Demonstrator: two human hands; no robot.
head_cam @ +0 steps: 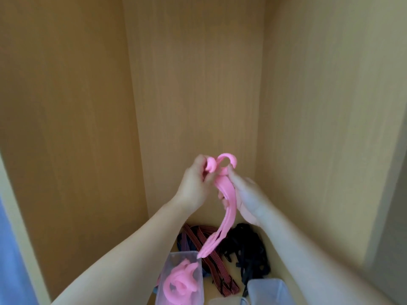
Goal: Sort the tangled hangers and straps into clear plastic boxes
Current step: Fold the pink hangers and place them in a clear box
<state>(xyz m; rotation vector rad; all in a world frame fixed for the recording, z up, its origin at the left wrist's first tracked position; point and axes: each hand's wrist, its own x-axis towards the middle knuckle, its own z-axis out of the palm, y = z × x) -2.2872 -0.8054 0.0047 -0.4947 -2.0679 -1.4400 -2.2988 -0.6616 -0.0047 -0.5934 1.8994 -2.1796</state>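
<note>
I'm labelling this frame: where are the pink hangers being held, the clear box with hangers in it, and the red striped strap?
held pink hangers (230, 205), head view, the dangling lower part.
clear box (176, 257), head view, its far rim.
red striped strap (220, 275), head view, its middle stretch.

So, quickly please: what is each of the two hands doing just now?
Left hand: pinches one pink hanger hook.
Right hand: grips the pink hangers just below their hooks.
</note>
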